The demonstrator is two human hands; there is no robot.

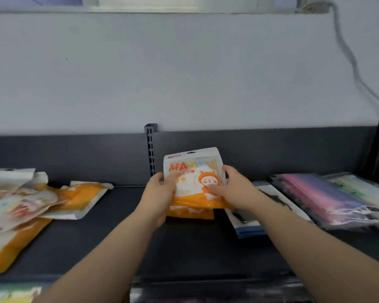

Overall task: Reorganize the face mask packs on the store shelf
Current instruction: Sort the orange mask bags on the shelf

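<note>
Head view: left hand (pixel 160 194), right hand (pixel 233 188) grip orange mask pack (pixel 192 171); loose pile (pixel 31 200) left, purple packs (pixel 322 195) right, upright (pixel 150 149) behind.

One wide-angle camera, worn on a person's head, faces a dark store shelf (pixel 79 241) head-on and tilts slightly down, standing near its front edge. The slotted post (pixel 150 147) on the back panel sits just left of frame centre. Above the post a pale wall (pixel 184 73) fills the upper half. Below it the shelf board runs toward the lens, spreading past both sides of the frame.
</note>
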